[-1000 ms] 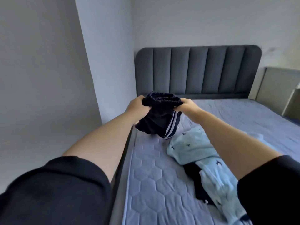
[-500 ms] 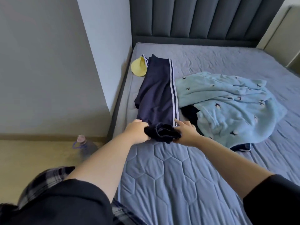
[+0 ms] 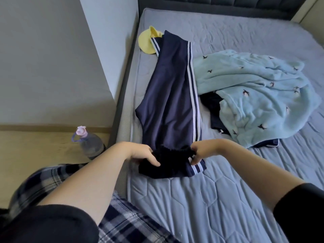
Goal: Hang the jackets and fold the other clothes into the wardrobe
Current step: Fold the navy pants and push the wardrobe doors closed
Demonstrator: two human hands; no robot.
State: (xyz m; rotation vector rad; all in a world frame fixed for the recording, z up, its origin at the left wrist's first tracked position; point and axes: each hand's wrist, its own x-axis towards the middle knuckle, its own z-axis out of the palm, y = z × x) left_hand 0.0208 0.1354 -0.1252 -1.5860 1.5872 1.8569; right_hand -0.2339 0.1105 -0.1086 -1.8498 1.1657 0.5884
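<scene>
Barely started: mattress (image 3: 219, 199) strewn, light-blue fleece (image 3: 259, 95) heaped beyond right fingers, unfolded. Navy track pants (image 3: 171, 95) laid flat, stretching away from fingertips. Left hand (image 3: 140, 153) and right hand (image 3: 205, 151) pinching waistband corners. Nothing in wardrobe yet.

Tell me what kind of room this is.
Most likely a bedroom: a quilted grey-blue mattress with a dark padded headboard, and clothes such as navy white-striped track trousers laid out on it.
</scene>
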